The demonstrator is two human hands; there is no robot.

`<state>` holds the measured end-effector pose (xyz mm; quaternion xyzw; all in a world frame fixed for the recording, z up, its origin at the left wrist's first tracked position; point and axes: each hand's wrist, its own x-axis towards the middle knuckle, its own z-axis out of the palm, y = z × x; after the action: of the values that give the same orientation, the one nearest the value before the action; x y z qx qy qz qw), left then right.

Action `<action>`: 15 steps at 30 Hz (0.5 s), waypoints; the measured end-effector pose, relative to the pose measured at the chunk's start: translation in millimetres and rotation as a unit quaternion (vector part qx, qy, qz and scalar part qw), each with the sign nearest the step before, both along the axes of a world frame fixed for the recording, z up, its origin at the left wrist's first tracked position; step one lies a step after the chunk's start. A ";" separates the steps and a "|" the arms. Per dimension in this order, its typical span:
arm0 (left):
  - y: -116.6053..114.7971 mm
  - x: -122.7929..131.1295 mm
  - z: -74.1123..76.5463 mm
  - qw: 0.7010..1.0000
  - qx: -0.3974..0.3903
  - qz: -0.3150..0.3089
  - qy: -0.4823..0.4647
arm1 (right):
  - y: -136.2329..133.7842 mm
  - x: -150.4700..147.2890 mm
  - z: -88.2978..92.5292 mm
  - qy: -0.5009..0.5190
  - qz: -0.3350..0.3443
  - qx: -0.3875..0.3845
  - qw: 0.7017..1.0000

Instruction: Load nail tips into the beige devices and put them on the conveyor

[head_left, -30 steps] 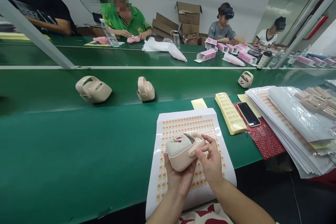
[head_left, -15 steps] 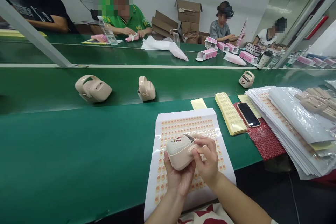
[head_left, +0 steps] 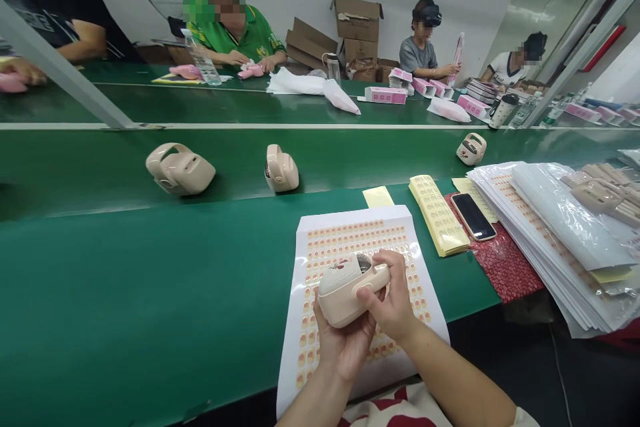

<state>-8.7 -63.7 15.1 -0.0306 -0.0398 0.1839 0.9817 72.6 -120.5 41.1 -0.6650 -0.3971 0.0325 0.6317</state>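
My left hand (head_left: pixel 341 340) cups a small beige plastic device (head_left: pixel 341 289) from below, its fingers wrapped round the body. A red floral mark shows on the device's top. My right hand (head_left: pixel 391 303) grips the device's handle on its right side, thumb and fingers pinched on it. Both hands hold it just above a white sticker sheet (head_left: pixel 350 240) with rows of small orange stickers, lying on the green table (head_left: pixel 125 293).
Two more beige devices (head_left: pixel 179 170) (head_left: pixel 281 169) and a third (head_left: pixel 471 149) lie on the conveyor belt behind. A yellow sticker strip (head_left: pixel 437 213), a phone (head_left: pixel 473 216) and stacked plastic-wrapped sheets (head_left: pixel 555 227) are at right. Other people work across the belt.
The device has tilted, its top turning away from me. My right hand shifted from its end face onto the handle. The devices on the belt drifted slightly right.
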 end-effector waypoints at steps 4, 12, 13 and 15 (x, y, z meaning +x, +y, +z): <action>-0.6 -1.4 1.7 1.000 0.000 0.005 0.008 | 5.3 -5.7 1.0 0.066 -0.019 0.030 0.997; 9.2 -6.3 -4.1 0.997 0.063 0.041 0.028 | -38.2 36.5 -8.7 0.148 0.014 -0.038 0.988; 14.1 -9.5 -5.6 0.995 0.074 0.054 0.031 | -53.9 43.9 -10.7 0.126 0.019 -0.077 0.989; 25.4 -17.8 -10.3 0.992 0.086 0.069 0.053 | -87.1 53.2 -15.1 0.058 0.020 -0.173 0.983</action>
<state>-26.5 -38.2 4.8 0.0667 -0.0050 0.2480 0.9664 125.9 -207.6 26.0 -0.7531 -0.3617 0.1518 0.5282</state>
